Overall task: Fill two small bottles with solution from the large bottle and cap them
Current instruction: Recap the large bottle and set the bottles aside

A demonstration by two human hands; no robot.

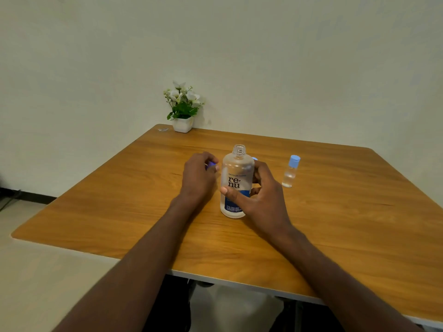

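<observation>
The large clear bottle point(236, 178), with a blue label and an open neck, stands upright mid-table. My right hand point(261, 197) grips it, thumb across the label and fingers round its right side. My left hand point(197, 178) is just left of the bottle, its curled fingers pinching a small blue-violet cap point(211, 164). One small bottle point(290, 172) with a light blue cap and clear liquid stands upright to the right, apart from my hands. A bit of light blue point(254, 159) shows behind the large bottle above my right fingers; what it belongs to is hidden.
The wooden table point(335, 224) stands against a plain wall. A white pot of flowers point(183, 109) sits at its far left corner, with a small clear scrap point(163, 129) beside it. Pale floor lies to the left.
</observation>
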